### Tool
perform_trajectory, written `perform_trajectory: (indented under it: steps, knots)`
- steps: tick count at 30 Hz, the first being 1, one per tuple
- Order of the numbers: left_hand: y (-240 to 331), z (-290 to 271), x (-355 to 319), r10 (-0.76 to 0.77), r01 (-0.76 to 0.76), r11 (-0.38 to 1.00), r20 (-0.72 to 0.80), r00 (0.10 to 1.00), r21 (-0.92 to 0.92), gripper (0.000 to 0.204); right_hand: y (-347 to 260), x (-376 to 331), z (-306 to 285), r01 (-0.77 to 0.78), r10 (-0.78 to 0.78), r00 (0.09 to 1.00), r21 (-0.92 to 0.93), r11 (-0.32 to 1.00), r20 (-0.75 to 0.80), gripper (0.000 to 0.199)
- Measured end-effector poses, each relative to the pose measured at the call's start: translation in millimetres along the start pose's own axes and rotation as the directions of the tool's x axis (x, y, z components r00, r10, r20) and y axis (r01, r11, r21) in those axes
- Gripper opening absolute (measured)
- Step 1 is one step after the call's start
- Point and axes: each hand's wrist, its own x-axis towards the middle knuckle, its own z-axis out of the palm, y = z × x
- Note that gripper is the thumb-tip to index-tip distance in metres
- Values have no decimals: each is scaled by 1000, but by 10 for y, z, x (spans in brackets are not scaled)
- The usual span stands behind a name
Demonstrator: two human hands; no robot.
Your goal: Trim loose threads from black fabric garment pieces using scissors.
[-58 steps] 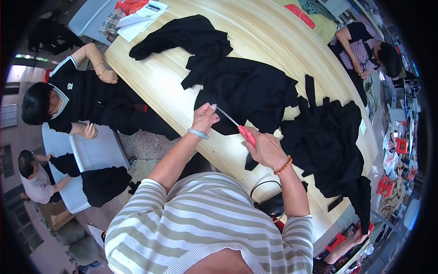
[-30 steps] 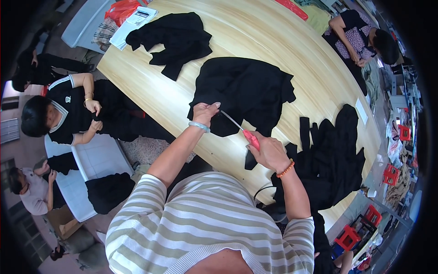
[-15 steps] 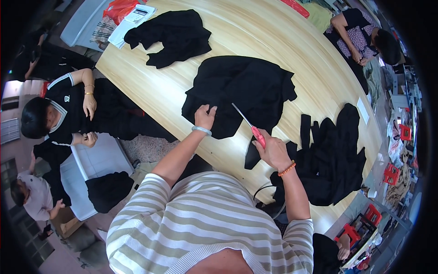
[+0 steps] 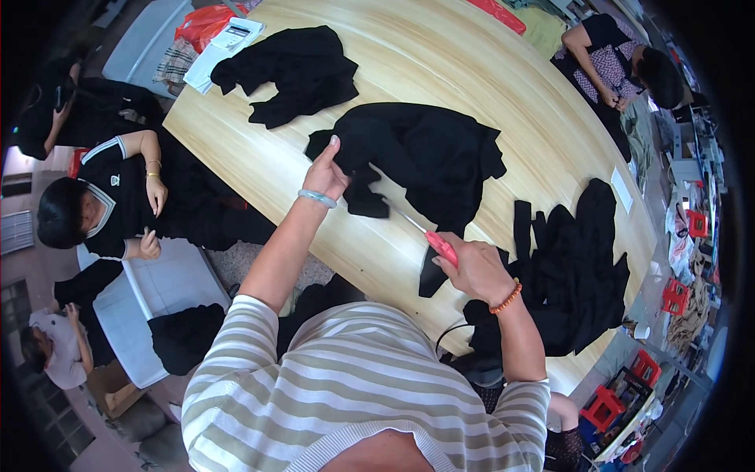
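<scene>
A black cloth piece (image 4: pixel 429 145) lies on the table in front of me, its near left part folded and bunched. My left hand (image 4: pixel 326 175) is against that left part, thumb stretched up and apart from the fingers. Cloth shows on both sides of this hand, and its fingertips are partly lost in the dark fabric. My right hand (image 4: pixel 481 271) is closed round the pink handle of a tool (image 4: pixel 442 247) with a thin metal shaft. The shaft points up and left, its tip near the cloth's lower corner; the exact kind of tool is unclear.
Another black cloth piece (image 4: pixel 291 75) lies at the far left, beside papers (image 4: pixel 228 51). A pile of black pieces (image 4: pixel 570 267) lies to my right on the wooden table (image 4: pixel 550 126). Co-workers sit at left (image 4: pixel 118 189) and far right (image 4: pixel 605 71). A white bin (image 4: pixel 169 275) stands at left.
My left hand has moved up and left, and the cloth's left part has shifted and folded with it. My right hand has come slightly down and left with the tool.
</scene>
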Motion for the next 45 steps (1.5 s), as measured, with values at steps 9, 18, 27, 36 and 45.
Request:
perform_trajectory:
  steps: [9,18,27,36,45]
  knots:
    - [-126,21,28,-69,71,993,17,997,-93,50,-111,154,1,23,-25,999,57,998,37,39]
    - [-192,-235,162,-168,142,960,-91,982,-243,32,-84,188,-56,-13,11,999,29,999,39,38]
    - [-398,-667,41,9,205,857,-412,911,472,87,207,289,182,-46,48,997,26,999,-60,44]
    - [-723,-632,74,-83,218,939,-438,895,267,30,160,344,386,8,-3,985,-26,1000,174,33]
    - [-298,-630,130,630,-311,-236,388,673,921,20,241,442,591,53,-50,996,-38,998,75,28]
